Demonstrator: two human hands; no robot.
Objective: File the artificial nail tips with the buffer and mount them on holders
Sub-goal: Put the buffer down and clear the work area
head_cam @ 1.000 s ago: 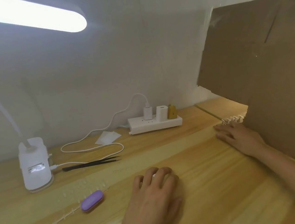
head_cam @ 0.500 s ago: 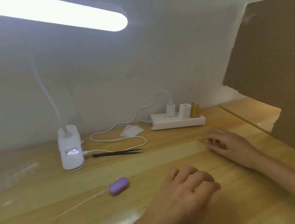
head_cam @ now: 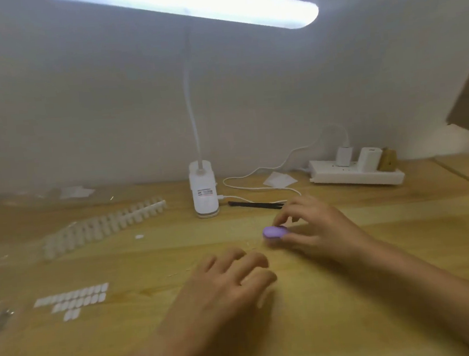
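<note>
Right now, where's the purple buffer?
Head view: the buffer sits right of centre on the desk, pinched by the right hand, just in front of the black tweezers.

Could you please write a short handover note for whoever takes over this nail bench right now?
Right hand: pinches the purple buffer, just at the desk.
Left hand: rests on the desk, fingers loosely curled, holding nothing that shows.
Nail tips: in rows at the near left.
Holders: in a strip behind the tips; too blurred to tell whether any carry tips.
Tweezers: on the desk beyond the right hand.
Done: buffer taken up.
Left: pick a tip, file it, mount it on a holder, and repeat for the rest.
</note>
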